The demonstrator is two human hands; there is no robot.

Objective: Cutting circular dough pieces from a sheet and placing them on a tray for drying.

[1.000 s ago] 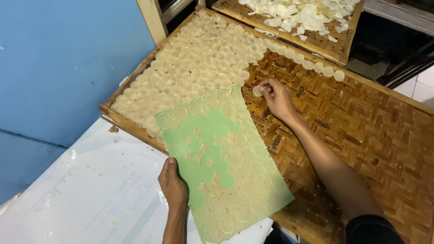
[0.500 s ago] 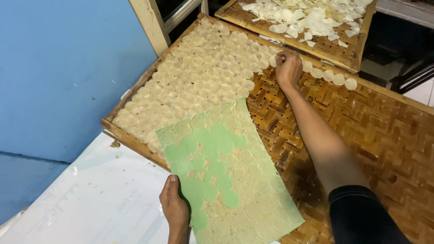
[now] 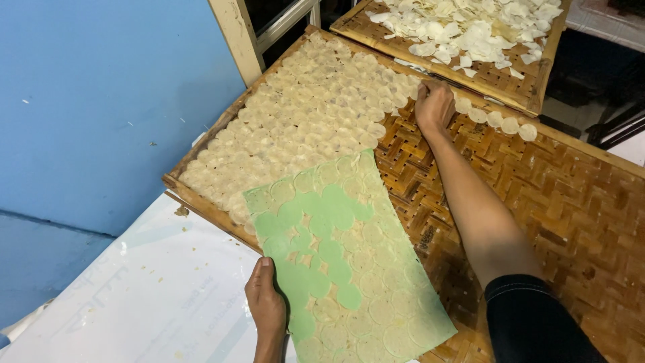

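Observation:
My left hand (image 3: 266, 304) grips the near edge of a green sheet (image 3: 316, 228) that carries several thin, pale round discs (image 3: 366, 281). The sheet lies tilted over the near rim of a large woven bamboo tray (image 3: 537, 188). The tray's left half is covered with rows of the same pale round discs (image 3: 302, 114). My right hand (image 3: 435, 106) reaches to the tray's far side, fingers pressed down at the edge of the laid discs; what it holds is hidden. A short row of single discs (image 3: 504, 122) runs to its right.
A second woven tray (image 3: 517, 94) behind holds a heap of white dried chips (image 3: 470, 27). A blue wall (image 3: 94, 101) stands at the left. A white plastic-covered surface (image 3: 134, 296) with crumbs lies below. A pale wooden post (image 3: 236, 37) rises at the back.
My right hand has moved from the tray's middle, near the sheet's top edge, to the far edge of the disc rows. The green sheet stays held in my left hand.

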